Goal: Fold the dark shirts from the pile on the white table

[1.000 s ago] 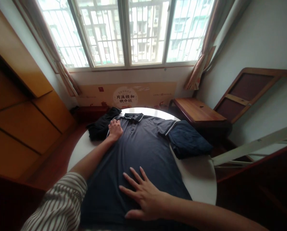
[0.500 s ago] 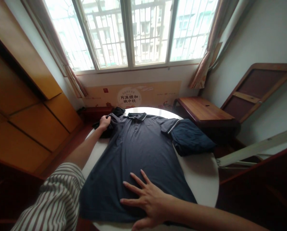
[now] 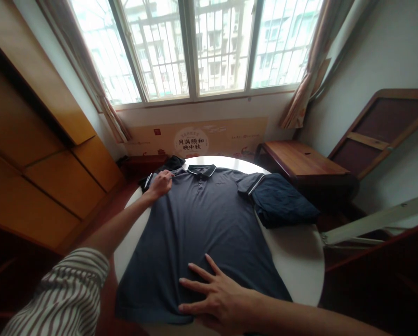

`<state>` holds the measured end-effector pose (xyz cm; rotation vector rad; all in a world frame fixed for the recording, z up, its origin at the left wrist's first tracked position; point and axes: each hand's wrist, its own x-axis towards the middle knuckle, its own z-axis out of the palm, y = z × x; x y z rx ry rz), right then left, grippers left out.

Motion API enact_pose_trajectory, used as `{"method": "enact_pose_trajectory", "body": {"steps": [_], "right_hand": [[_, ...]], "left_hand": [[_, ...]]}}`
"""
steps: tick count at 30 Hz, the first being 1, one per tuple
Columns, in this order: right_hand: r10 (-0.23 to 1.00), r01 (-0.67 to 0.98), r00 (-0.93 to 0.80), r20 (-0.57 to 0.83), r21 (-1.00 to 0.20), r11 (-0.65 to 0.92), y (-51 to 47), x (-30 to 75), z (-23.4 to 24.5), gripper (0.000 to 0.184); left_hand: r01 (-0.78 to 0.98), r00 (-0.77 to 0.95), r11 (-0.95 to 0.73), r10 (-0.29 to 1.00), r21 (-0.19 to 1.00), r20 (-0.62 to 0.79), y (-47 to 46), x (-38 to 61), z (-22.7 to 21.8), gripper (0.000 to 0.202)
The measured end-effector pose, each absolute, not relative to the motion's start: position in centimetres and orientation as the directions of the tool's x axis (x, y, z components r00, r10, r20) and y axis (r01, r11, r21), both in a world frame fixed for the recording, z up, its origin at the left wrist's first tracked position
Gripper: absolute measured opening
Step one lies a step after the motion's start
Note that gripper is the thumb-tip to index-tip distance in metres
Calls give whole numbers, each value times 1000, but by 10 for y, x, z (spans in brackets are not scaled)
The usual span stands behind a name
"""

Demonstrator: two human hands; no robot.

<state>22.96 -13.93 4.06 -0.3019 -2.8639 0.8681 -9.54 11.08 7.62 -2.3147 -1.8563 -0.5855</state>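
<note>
A dark grey-blue polo shirt (image 3: 209, 219) lies spread front side up on a round white table (image 3: 296, 252), its black collar towards the window. At the shirt's left shoulder area, my left hand (image 3: 162, 183) has its fingers closed on the fabric, beside the white-trimmed sleeve. My right hand (image 3: 219, 291) rests flat near the hem with its fingers spread. The shirt's right sleeve overlaps a folded dark blue garment (image 3: 282, 200). Some black cloth (image 3: 173, 163) sits partly hidden behind the left sleeve.
A low wooden table (image 3: 300, 158) stands beyond the right side, with a framed wooden panel (image 3: 377, 126) leaning at the wall. Orange-brown cabinets (image 3: 54, 182) line the left. A pale folding frame (image 3: 373, 221) reaches close to the table's right edge.
My left hand has moved right from the sleeve to the shoulder area, and the left sleeve now lies out flatter. My right hand stays spread on the shirt. The view has shifted slightly.
</note>
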Motion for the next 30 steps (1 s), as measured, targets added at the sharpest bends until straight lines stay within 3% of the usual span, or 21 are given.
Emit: {"method": "enact_pose_trajectory", "body": {"steps": [8,12,17,21,24,27,30], "right_hand": [[230,153,-971,62,-575,804,-141,232,45,49],[222,146,-971,88,-515,845,-138,231,33,50],[175,120,-972,155,-313,942,-133,228,7,49],[136,126,-947,290,-55,991,-131,226,-7,47],[116,147,-930,350,63,987,-130,224,-18,47],[111,146,-922,370,68,987,-131,223,-28,47],[118,103,-932,342,-62,993,-132,224,-20,41]], "left_hand": [[971,-36,-25,968,237,248,180,-80,68,31],[958,-139,84,973,273,187,210,-93,63,31],[939,-187,139,974,314,126,226,-103,50,27],[919,-267,200,950,341,164,235,-113,54,26],[896,-346,260,916,359,201,238,-123,61,31],[889,-366,274,907,367,210,236,-125,65,28],[908,-298,198,925,370,237,235,-108,63,28]]}}
